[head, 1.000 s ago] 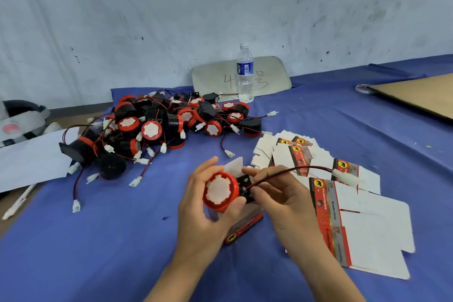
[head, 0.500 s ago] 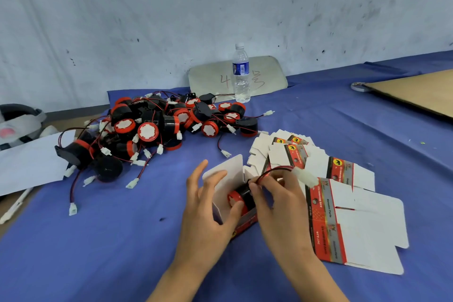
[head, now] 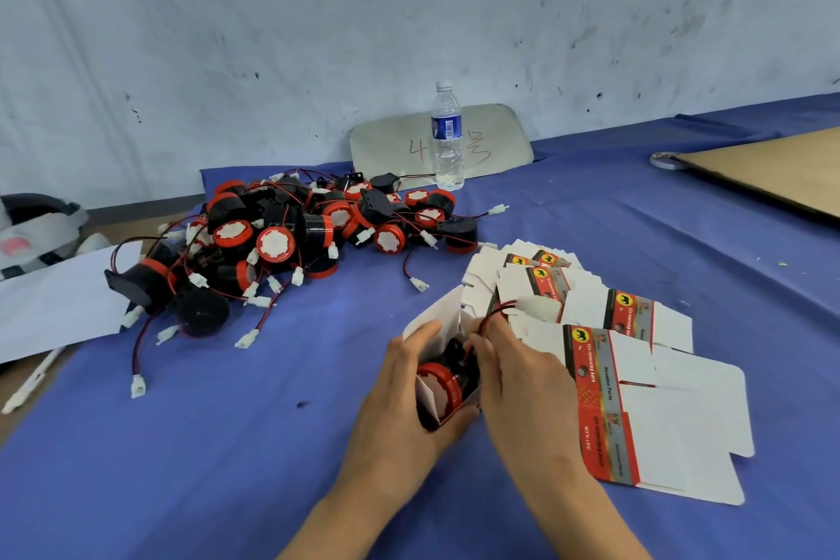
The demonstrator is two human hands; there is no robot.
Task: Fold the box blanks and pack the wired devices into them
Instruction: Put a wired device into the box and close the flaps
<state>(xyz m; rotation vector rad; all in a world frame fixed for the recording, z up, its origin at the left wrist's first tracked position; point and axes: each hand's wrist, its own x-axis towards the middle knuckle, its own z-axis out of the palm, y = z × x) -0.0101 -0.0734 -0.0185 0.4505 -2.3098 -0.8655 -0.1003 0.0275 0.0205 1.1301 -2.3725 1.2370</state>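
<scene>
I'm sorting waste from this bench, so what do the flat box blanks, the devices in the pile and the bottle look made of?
Flat box blanks: thin card, plain white with a slightly glossy red printed band; they lie flat with cut flaps.
Devices in the pile: apparently moulded plastic, black bodies with red rims, trailing thin insulated wires with white connectors.
Bottle: clear plastic, probably; see-through, with a white cap.

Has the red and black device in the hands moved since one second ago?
Yes. The device has gone down into the folded box, which the left hand holds. Against the flat box blanks beside it, it sits lower now.
</scene>
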